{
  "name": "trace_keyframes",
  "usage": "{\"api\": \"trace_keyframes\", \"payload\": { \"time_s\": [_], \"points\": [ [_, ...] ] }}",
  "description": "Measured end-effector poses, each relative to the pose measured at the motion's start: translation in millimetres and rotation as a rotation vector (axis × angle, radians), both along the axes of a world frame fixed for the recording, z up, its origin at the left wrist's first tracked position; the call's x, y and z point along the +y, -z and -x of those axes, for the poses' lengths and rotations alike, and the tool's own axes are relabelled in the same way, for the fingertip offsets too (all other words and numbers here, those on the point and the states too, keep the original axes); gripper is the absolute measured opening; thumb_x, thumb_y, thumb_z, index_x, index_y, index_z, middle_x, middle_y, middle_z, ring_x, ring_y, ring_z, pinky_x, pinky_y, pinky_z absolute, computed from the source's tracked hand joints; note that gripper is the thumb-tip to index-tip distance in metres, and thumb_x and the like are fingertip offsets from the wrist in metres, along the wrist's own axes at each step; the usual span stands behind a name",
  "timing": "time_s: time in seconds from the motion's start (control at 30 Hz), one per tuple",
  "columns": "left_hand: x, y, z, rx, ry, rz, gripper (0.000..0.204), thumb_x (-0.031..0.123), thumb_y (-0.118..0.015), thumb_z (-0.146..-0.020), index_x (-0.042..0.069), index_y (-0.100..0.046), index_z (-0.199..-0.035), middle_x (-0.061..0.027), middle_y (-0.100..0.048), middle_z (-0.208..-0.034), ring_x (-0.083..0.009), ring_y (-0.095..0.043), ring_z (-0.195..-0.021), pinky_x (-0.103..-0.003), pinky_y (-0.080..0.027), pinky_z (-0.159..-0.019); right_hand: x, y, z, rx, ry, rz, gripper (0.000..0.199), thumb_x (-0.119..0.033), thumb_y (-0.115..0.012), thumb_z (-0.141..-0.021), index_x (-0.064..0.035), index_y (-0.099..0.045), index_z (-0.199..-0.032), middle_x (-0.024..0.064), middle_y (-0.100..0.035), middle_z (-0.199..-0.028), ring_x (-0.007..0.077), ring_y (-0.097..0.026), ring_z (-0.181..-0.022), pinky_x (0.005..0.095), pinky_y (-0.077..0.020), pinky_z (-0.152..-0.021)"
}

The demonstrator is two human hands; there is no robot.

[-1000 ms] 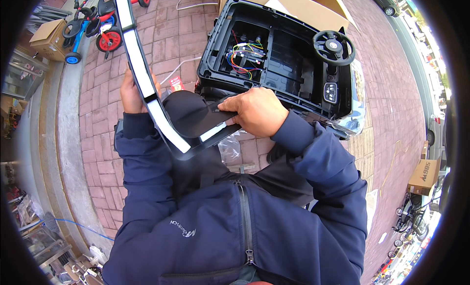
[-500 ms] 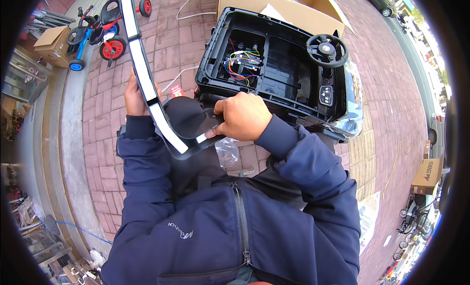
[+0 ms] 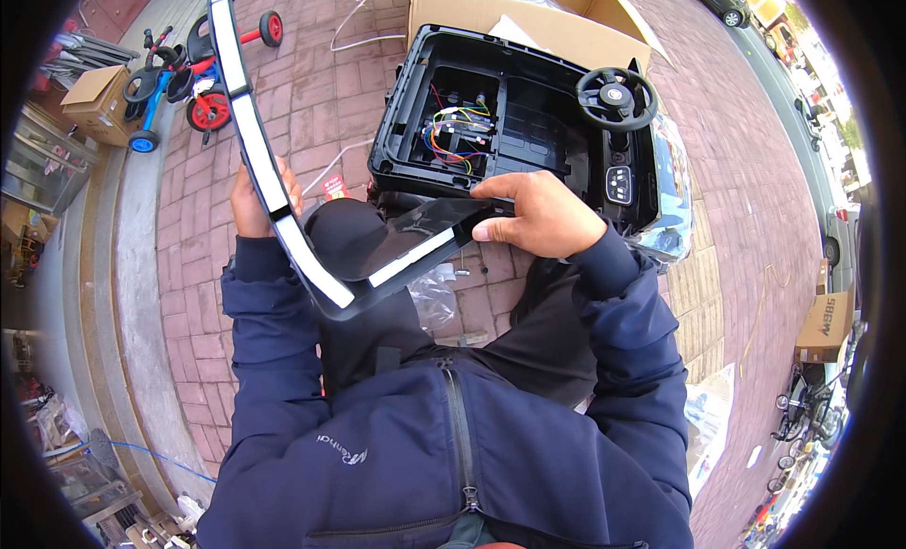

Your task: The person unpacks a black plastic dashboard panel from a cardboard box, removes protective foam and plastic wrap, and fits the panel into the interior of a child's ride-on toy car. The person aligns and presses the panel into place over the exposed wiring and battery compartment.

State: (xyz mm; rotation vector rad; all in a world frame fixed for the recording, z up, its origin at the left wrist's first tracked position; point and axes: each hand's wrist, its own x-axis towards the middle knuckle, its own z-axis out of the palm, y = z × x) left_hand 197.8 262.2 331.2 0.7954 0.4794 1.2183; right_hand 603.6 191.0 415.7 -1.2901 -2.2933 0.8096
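A long, curved black plastic part (image 3: 267,187) with white strips along its edge stands tilted in front of me at left. Its lower end bends to the right into a second arm that carries another white strip (image 3: 412,257). My left hand (image 3: 258,198) grips the long side from behind, so part of its fingers is hidden. My right hand (image 3: 547,214) pinches the right end of the shorter arm between thumb and fingers. Just beyond that hand sits a black ride-on toy car body (image 3: 543,139) with a steering wheel (image 3: 616,98) and loose coloured wires (image 3: 453,139).
Behind the car body is an open cardboard box (image 3: 439,11). Red and blue children's tricycles (image 3: 209,109) stand at the far left, beside another box (image 3: 102,106). A clear plastic bag (image 3: 434,299) lies on the brick paving between my legs.
My right hand has moved right along the shorter arm, uncovering more of its white strip. The long side has shifted slightly left with my left hand still on it.
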Motion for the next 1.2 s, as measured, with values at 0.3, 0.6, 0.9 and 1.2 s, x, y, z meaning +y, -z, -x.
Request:
{"api": "trace_keyframes", "payload": {
  "time_s": [0.3,0.6,0.9,1.2],
  "points": [
    [-9.6,-24.7,-32.2,0.075,-0.218,0.022,0.050,0.053,-0.041,-0.111,0.006,-0.060,-0.108,-0.0105,-0.064,-0.078,-0.0210,-0.065,-0.060,-0.033,-0.056,-0.053,-33.5,-17.9,106.6,0.125,-0.214,-0.243,0.049,-0.029,-0.088,-0.079,0.0017,-0.072,-0.114,0.0225,-0.072,-0.118,0.0420,-0.068,-0.109,0.0460,-0.0555,-0.093],
    [-7.1,-9.6,-23.1,-0.197,-0.074,-0.056,0.043,0.042,-0.046,-0.114,0.006,-0.066,-0.127,-0.0072,-0.076,-0.113,-0.0178,-0.074,-0.095,-0.032,-0.061,-0.083,-50.0,-7.6,152.9,-0.088,0.014,-0.210,0.029,-0.030,-0.081,-0.083,-0.0031,-0.071,-0.083,0.0151,-0.070,-0.078,0.0378,-0.070,-0.074,0.0484,-0.0551,-0.068],
    [-27.0,-23.9,-52.1,-0.138,-0.208,0.009,0.039,0.043,-0.048,-0.113,0.008,-0.067,-0.111,0.0004,-0.071,-0.097,-0.0107,-0.067,-0.087,-0.028,-0.054,-0.079,-16.9,-49.2,142.4,0.456,0.051,0.097,0.033,-0.015,-0.078,-0.089,0.0074,-0.070,-0.113,0.0195,-0.078,-0.094,0.0250,-0.077,-0.079,0.0350,-0.0605,-0.077],
    [-23.1,-15.5,-50.5,-0.023,-0.221,0.019,0.049,0.045,-0.038,-0.115,0.006,-0.060,-0.133,-0.0107,-0.075,-0.116,-0.0222,-0.075,-0.099,-0.037,-0.062,-0.087,-7.7,-56.3,143.0,0.355,0.054,0.043,0.022,-0.015,-0.079,-0.086,0.0048,-0.070,-0.086,0.0178,-0.072,-0.073,0.0248,-0.071,-0.064,0.0355,-0.0547,-0.062]
  ]
}}
